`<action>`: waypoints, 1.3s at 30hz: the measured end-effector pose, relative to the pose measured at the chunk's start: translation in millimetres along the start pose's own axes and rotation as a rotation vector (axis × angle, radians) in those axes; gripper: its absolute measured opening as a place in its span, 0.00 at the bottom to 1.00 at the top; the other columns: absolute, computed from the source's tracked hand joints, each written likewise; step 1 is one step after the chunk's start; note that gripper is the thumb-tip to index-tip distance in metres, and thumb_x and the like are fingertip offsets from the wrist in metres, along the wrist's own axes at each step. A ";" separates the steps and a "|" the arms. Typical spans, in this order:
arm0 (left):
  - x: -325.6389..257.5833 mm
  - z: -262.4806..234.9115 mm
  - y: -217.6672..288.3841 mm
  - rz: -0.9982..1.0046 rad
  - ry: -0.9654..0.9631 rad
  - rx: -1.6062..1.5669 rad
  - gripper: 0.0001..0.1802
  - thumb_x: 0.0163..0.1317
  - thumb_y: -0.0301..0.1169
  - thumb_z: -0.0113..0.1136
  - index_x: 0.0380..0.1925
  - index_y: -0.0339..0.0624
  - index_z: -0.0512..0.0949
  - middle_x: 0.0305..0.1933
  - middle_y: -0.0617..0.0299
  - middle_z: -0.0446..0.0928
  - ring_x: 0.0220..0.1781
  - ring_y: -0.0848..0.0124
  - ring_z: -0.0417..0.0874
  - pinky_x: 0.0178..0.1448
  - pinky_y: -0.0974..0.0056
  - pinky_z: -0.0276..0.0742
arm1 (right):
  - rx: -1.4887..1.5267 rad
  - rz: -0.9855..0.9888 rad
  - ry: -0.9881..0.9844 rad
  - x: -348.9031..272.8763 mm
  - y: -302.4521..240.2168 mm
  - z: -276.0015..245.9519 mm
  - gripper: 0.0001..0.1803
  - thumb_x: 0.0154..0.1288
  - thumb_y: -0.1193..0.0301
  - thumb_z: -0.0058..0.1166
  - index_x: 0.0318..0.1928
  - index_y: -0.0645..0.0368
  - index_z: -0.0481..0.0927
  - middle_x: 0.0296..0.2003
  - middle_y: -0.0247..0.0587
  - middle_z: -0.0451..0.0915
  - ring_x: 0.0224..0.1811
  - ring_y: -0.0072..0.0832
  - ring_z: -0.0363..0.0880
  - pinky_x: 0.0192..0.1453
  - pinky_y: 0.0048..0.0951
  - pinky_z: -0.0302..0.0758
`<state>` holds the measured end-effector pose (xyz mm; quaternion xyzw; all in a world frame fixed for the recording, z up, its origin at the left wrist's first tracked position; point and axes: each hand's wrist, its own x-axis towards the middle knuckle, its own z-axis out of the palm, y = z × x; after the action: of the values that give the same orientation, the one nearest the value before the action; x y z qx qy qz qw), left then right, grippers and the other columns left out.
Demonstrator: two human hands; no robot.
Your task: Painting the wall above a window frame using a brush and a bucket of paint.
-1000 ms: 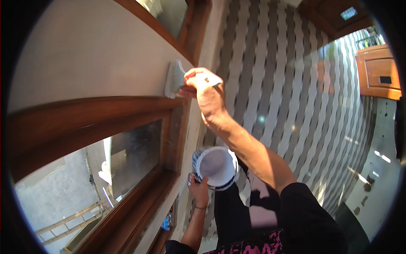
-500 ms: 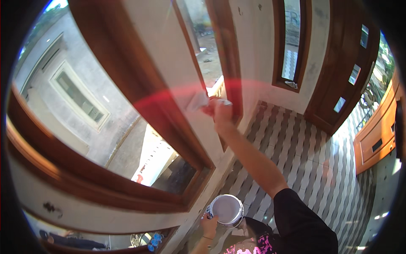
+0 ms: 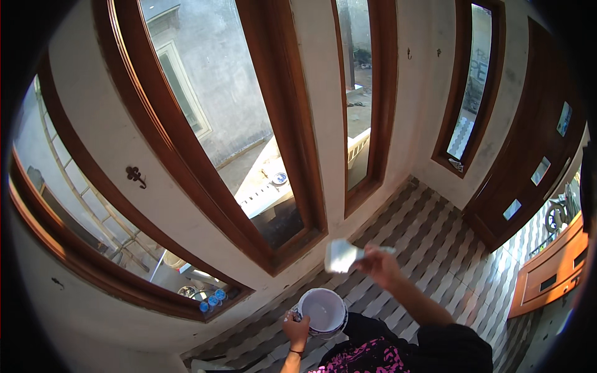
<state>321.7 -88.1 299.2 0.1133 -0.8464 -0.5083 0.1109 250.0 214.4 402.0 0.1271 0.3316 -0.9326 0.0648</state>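
Observation:
My left hand (image 3: 296, 329) grips the rim of a small white paint bucket (image 3: 324, 297), its thumb over the edge. A pale layer lies at the bucket's bottom, and paint smears mark its outside. My right hand (image 3: 379, 267) is closed round the handle of a wide paintbrush (image 3: 341, 256). The pale brush head points left, held in the air above and right of the bucket, apart from it. Beyond the brush is the off-white wall (image 3: 324, 124) between two wood-framed windows.
Several tall windows with brown frames (image 3: 286, 118) line the wall. A dark hook (image 3: 135, 176) is fixed between two of them. Blue-topped cups (image 3: 213, 300) stand on the left sill. Patterned tiles (image 3: 429, 248) cover the floor. A brown door (image 3: 528, 137) and an orange one (image 3: 550, 273) are at right.
My right hand has brought the paintbrush down from the wall strip between the windows to near the bucket. The view has turned left. My left hand still holds the bucket.

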 end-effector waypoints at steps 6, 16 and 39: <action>-27.2 7.5 13.5 0.006 0.017 0.056 0.18 0.37 0.30 0.63 0.16 0.35 0.61 0.17 0.59 0.60 0.21 0.68 0.59 0.26 0.59 0.57 | -0.131 0.138 0.014 -64.3 36.4 -27.0 0.12 0.64 0.74 0.53 0.48 0.63 0.76 0.40 0.51 0.82 0.40 0.40 0.86 0.45 0.37 0.84; -67.4 71.2 89.8 0.237 -0.027 0.104 0.16 0.42 0.28 0.60 0.19 0.38 0.61 0.18 0.57 0.61 0.21 0.59 0.61 0.28 0.54 0.59 | -0.228 0.068 0.066 -109.2 -28.5 -74.4 0.12 0.65 0.74 0.54 0.47 0.66 0.78 0.38 0.49 0.83 0.38 0.39 0.86 0.44 0.38 0.86; -142.8 227.9 233.0 0.189 0.138 0.011 0.14 0.43 0.20 0.58 0.23 0.36 0.60 0.23 0.64 0.58 0.24 0.74 0.58 0.27 0.66 0.57 | -0.851 0.050 -0.073 -98.3 -135.3 -152.1 0.08 0.66 0.71 0.52 0.40 0.63 0.81 0.30 0.42 0.82 0.37 0.29 0.85 0.43 0.32 0.81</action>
<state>370.0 252.3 390.6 0.0682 -0.8466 -0.4818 0.2156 346.0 419.0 397.2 0.0639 0.6810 -0.7148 0.1456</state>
